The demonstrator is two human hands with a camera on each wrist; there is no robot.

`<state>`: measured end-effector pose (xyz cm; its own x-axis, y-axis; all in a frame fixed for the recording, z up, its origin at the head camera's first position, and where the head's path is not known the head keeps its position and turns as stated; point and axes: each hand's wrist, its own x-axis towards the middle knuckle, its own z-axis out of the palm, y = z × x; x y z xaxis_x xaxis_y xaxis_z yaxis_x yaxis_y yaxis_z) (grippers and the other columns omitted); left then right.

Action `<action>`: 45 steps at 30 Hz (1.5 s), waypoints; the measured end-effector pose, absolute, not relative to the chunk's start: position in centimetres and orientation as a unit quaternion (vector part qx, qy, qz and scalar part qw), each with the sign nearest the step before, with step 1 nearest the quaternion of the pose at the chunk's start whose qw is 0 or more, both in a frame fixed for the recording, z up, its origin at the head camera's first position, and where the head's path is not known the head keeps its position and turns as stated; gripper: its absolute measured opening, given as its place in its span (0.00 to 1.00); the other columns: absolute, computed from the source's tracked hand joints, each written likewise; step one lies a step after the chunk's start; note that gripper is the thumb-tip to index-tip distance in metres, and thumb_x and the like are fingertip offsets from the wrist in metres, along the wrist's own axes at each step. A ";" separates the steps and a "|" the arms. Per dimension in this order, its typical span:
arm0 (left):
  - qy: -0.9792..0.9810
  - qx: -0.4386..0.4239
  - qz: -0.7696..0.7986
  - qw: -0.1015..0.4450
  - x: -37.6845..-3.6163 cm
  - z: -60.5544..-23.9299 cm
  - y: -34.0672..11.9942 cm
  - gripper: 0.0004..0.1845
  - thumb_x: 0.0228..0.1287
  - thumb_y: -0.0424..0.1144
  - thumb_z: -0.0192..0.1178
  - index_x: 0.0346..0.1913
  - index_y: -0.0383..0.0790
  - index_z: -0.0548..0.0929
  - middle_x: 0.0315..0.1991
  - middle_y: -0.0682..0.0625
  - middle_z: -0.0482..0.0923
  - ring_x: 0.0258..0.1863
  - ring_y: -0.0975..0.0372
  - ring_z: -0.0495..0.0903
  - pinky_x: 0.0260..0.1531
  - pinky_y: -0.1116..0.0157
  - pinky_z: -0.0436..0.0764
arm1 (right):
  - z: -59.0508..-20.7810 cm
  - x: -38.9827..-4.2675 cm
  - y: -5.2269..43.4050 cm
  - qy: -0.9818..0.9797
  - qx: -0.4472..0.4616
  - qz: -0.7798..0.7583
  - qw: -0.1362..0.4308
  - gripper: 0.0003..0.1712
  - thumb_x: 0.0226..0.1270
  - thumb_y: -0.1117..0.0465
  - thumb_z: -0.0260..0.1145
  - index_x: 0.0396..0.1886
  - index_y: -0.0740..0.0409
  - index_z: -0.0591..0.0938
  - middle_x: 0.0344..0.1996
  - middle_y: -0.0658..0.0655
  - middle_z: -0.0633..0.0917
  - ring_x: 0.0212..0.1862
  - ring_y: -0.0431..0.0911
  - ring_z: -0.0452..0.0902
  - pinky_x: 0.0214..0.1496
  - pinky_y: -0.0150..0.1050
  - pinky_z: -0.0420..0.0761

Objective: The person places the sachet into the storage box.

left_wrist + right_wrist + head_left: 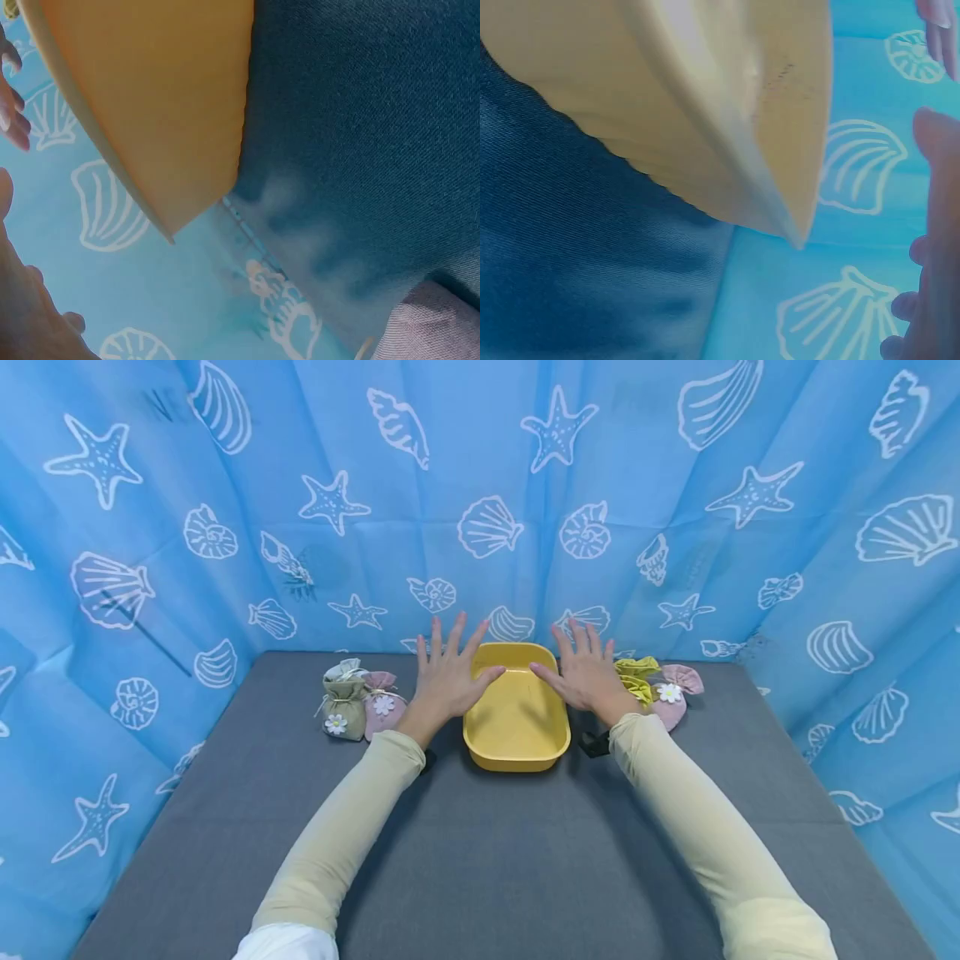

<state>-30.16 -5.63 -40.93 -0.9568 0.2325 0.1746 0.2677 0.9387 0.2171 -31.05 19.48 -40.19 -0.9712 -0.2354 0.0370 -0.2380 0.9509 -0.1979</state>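
A yellow rectangular tub [516,752] stands empty on the grey cloth table [480,852] near its far edge. My left hand [447,674] hovers at the tub's left side, fingers spread and straight, thumb over the rim. My right hand [584,671] mirrors it at the tub's right side, fingers spread, thumb over the rim. Neither hand holds anything. The left wrist view shows the tub's outer wall [157,105] close up; the right wrist view shows its wall and rim [705,127].
Left of the tub sit an olive pouch [342,700] and a pink pouch [383,702] with flower tags. Right of it lie yellow-green pouches [636,677] and a pink pouch [672,695]. A blue seashell-print curtain [480,502] surrounds the table.
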 end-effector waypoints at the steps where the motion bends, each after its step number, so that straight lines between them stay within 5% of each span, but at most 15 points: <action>1: -0.981 -0.129 -0.127 0.073 -30.1 -40.9 -5.6 0.44 0.70 0.75 0.40 0.82 0.71 0.35 0.85 0.52 0.30 0.83 0.41 0.28 0.79 0.35 0.33 | -40.0 -30.9 19.6 -0.987 0.121 0.105 0.010 0.52 0.74 0.24 0.41 0.84 0.49 0.44 0.83 0.66 0.42 0.82 0.68 0.31 0.77 0.77 0.37; 17: -0.962 -0.153 -0.209 0.080 -29.5 -40.9 -6.7 0.37 0.75 0.69 0.43 0.81 0.68 0.50 0.85 0.56 0.39 0.83 0.39 0.40 0.77 0.34 0.50 | -36.8 -27.9 23.8 -0.982 0.075 0.171 0.019 0.53 0.74 0.28 0.50 0.83 0.54 0.49 0.80 0.71 0.48 0.80 0.71 0.39 0.78 0.74 0.39; 23: -0.955 -0.154 -0.245 0.072 -29.3 -41.0 -6.9 0.34 0.75 0.67 0.46 0.80 0.70 0.55 0.84 0.55 0.48 0.83 0.43 0.46 0.75 0.34 0.58 | -36.7 -26.7 26.0 -0.978 0.057 0.201 0.024 0.57 0.70 0.24 0.49 0.83 0.57 0.49 0.77 0.74 0.54 0.77 0.72 0.45 0.74 0.72 0.54; 29: -0.945 -0.158 -0.280 0.065 -28.7 -41.1 -7.3 0.32 0.75 0.63 0.52 0.77 0.60 0.67 0.79 0.51 0.62 0.81 0.49 0.54 0.78 0.42 0.58 | -37.2 -25.4 27.6 -0.977 0.033 0.210 0.029 0.56 0.70 0.25 0.51 0.83 0.56 0.51 0.75 0.75 0.56 0.74 0.72 0.49 0.68 0.73 0.60; 41: -0.889 -0.159 -0.428 0.003 -28.9 -42.9 -8.3 0.30 0.72 0.56 0.60 0.74 0.54 0.73 0.79 0.54 0.60 0.81 0.48 0.53 0.77 0.39 0.59 | -39.9 -24.2 29.4 -0.966 0.018 0.249 0.069 0.53 0.72 0.41 0.65 0.79 0.71 0.54 0.71 0.82 0.58 0.73 0.76 0.51 0.72 0.73 0.54; 45: -0.869 -0.147 -0.472 -0.015 -28.9 -43.7 -8.9 0.29 0.71 0.55 0.63 0.73 0.56 0.74 0.79 0.56 0.61 0.81 0.51 0.56 0.76 0.40 0.63 | -40.8 -24.4 29.5 -0.961 0.032 0.266 0.062 0.53 0.71 0.46 0.67 0.78 0.74 0.52 0.71 0.83 0.57 0.71 0.75 0.53 0.71 0.72 0.59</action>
